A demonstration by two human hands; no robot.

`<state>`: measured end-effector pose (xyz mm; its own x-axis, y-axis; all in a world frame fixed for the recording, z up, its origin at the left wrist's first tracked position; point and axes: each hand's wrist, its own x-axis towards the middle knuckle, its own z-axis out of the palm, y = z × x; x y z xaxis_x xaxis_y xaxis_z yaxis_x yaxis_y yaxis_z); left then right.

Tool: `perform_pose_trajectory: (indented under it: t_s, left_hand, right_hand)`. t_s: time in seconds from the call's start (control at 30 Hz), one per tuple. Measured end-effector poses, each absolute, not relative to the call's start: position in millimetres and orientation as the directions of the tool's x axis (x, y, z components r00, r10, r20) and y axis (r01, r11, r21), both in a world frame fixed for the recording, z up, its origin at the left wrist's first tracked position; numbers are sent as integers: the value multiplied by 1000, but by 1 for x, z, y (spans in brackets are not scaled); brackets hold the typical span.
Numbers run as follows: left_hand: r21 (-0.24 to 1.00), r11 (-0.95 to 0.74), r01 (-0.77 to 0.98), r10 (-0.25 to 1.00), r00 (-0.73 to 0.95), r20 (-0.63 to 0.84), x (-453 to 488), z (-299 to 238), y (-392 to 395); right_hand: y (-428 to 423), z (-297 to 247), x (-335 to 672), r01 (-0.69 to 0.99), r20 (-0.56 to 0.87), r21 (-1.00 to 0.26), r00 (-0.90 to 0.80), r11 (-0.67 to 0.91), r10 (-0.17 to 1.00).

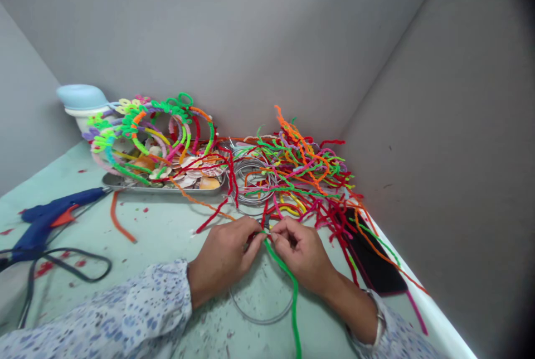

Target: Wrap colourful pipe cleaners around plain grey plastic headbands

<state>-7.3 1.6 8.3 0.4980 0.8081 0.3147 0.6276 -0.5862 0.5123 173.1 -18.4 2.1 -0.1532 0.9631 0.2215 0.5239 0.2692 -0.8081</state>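
My left hand (228,250) and my right hand (304,250) meet at the middle of the table, thumbs and index fingers pinched close together. Between the fingertips is the upper end of a green pipe cleaner (295,297); its long tail curves past my right hand toward the front edge. A thin grey wire ring (261,321) hangs below, its upper part hidden behind my hands. Just beyond the fingertips lies a dark tool tip (266,221), mostly covered. The exact grip on wire and pipe cleaner is partly hidden.
Behind stand wrapped colourful hoops (142,119) over a metal tray (167,189) of shells. Right of it are coiled wires (254,180) and a pipe cleaner heap (305,164). A blue glue gun (54,217), lidded cup (83,102) and black phone (376,264) flank them.
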Motion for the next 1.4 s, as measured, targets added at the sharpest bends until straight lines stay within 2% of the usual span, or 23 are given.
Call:
perform_pose_trajectory:
  t_s: [0.13,0.4,0.63,0.87,0.93,1.0,1.1,1.17,1.27,1.4]
  left_hand:
    - [513,-597,617,800,507,320,-8,8,2]
    - [404,-660,634,751,570,332,-10,7,2]
    - [475,-618,627,785,529,323,-9,9,2]
    - [435,-638,635,770,547,330,-9,7,1]
    - [490,-614,618,787,526,323,-9,7,1]
    - [614,-551,565,825,477,301,-8,9,2]
    - [832,-371,412,896,395,204,-7,11,5]
    - [924,-229,305,932,342,118,-7,10,8]
    - [982,-71,176,959,284,19,-7,8,13]
    - [998,20,53,963,268,-33,-8,6,16]
  right_hand:
    - [-18,2,173,513,215,-816,-157,266,964]
    - [-19,2,173,464,180,-854,-162,235,970]
    - [-17,2,172,431,162,-878,-145,210,976]
    - [-18,2,172,385,126,-905,-156,178,980]
    - [-18,2,172,349,119,-922,-154,167,981]
    - [-18,2,173,291,106,-945,-147,145,983]
    - [-15,2,175,181,68,-979,-137,93,988]
    - [-11,2,177,102,32,-994,-123,45,992]
    - [-7,4,180,-1,-20,-1000,-63,-20,998]
    - [-4,4,182,-78,-41,-996,22,-39,999]
